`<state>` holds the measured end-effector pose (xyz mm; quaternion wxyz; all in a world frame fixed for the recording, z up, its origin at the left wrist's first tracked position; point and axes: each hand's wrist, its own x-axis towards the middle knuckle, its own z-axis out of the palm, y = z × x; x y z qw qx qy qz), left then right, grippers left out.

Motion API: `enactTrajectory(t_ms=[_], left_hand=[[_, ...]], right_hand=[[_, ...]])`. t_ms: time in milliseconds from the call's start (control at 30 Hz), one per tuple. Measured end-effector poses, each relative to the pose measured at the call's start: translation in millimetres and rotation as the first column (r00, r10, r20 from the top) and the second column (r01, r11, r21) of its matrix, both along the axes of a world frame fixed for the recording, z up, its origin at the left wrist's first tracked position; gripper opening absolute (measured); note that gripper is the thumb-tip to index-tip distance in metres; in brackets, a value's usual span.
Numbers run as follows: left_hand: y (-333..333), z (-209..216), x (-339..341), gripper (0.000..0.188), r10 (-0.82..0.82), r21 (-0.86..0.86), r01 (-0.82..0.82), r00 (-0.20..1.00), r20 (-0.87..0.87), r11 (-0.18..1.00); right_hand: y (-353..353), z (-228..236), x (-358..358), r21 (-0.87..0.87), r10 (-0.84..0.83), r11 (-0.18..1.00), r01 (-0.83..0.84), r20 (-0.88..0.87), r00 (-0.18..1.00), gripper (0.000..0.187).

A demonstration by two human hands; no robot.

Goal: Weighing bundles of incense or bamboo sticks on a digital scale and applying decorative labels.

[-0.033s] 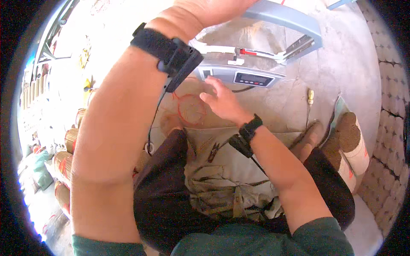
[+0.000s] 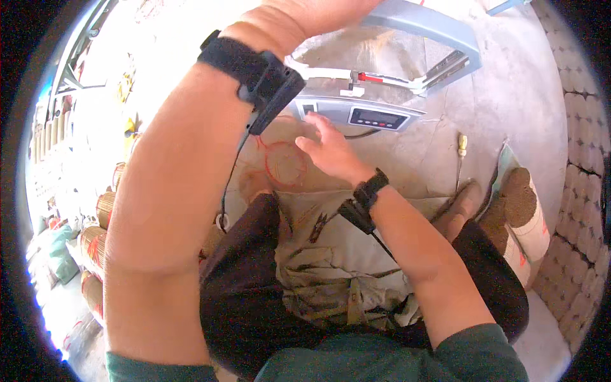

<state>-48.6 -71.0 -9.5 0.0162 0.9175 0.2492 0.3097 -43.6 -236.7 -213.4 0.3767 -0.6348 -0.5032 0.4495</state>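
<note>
My left hand (image 2: 318, 14) reaches over the far side, at the top edge, against the blue-grey lever frame (image 2: 439, 32) of a bench machine that looks like a heat sealer. Its fingers lie outside the picture. Below the frame, the machine's grey front (image 2: 334, 109) carries a small switch (image 2: 308, 108) and a control panel (image 2: 379, 118) with a dark display and buttons. My right hand (image 2: 332, 151) is held in front of the switch, fingers apart and empty, the index finger pointing at it. Whether that fingertip touches the switch I cannot tell.
A yellow-handled screwdriver (image 2: 462, 149) lies to the right. Beyond it stand packs of brown thin sticks (image 2: 520, 197). More bundles (image 2: 95, 245) and a green bag (image 2: 62, 254) lie at left. Between my knees hangs a greyish cloth (image 2: 344, 274) with a dark clip (image 2: 317, 228).
Almost nothing differs. Both forearms have shifted very slightly, and my right hand is a touch further left.
</note>
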Motion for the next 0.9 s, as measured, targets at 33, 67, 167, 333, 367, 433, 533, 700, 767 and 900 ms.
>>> enactTrajectory(t_ms=[33,67,167,333,367,433,533,700,767,900], left_hand=[[1,0,1,0.031,-0.001,0.002,0.001,1.000,0.004,1.000],[3,-1,2,0.032,0.006,0.018,-0.006,1.000,0.006,1.000],[7,-3,4,0.032,0.033,-0.018,-0.033,0.999,-0.009,0.999],[10,-3,3,0.033,0.041,0.026,-0.042,0.998,0.038,0.999],[11,-3,3,0.033,0.031,0.025,-0.032,0.999,0.042,0.999],[13,-2,3,0.032,0.038,0.025,-0.038,0.999,-0.008,0.999],[19,-3,7,0.032,0.011,0.077,-0.013,1.000,0.020,0.997],[23,-8,10,0.033,0.057,0.132,-0.057,0.998,0.005,0.990],[24,-8,11,0.033,0.077,0.125,-0.078,0.997,0.015,0.989],[25,-8,11,0.032,0.064,0.163,-0.068,0.998,0.028,0.984]], right_hand=[[2,0,-5,0.024,0.013,1.000,-0.013,0.003,1.000,0.058],[5,0,-9,0.037,0.006,0.999,-0.008,0.066,0.998,0.059],[11,2,-14,-0.025,-0.023,0.999,0.025,0.081,0.996,0.060],[-4,12,-15,-0.095,-0.024,0.995,0.024,0.008,1.000,0.055],[-18,17,-12,-0.074,0.006,0.997,-0.003,0.044,0.999,0.052],[-46,31,-4,-0.100,0.078,0.992,-0.070,0.077,0.994,0.046],[-85,67,33,-0.272,0.293,0.930,-0.247,0.142,0.945,0.038],[-99,147,91,-0.630,0.708,0.666,-0.399,0.366,0.604,0.028],[-93,162,96,-0.368,0.444,0.883,-0.290,0.459,0.769,0.027],[-93,137,73,-0.214,0.351,0.934,-0.286,0.393,0.850,0.031]])
